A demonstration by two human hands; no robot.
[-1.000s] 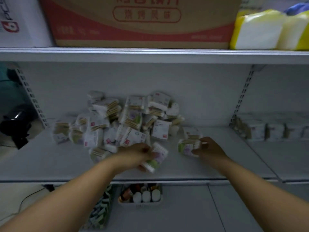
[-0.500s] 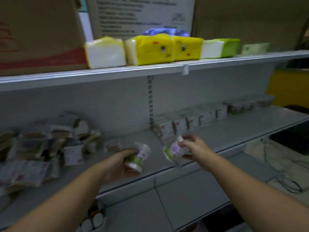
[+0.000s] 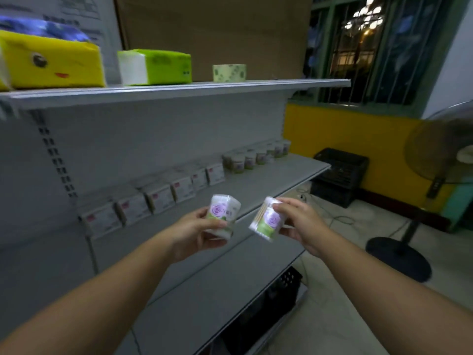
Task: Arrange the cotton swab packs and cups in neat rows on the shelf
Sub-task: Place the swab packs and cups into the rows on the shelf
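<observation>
Two cotton swab cups: upright cup [image 3: 222, 215] gripped by left hand [image 3: 194, 231], tilted cup [image 3: 268, 221] gripped by right hand [image 3: 299, 221]; cup row [image 3: 256, 157] far right along shelf [image 3: 294, 175], nearer right hand.

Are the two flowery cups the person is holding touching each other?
Apart. In the head view a strip of grey shelf shows between the left cup, gripped by the left hand, and the right cup, held by the right hand.
</observation>
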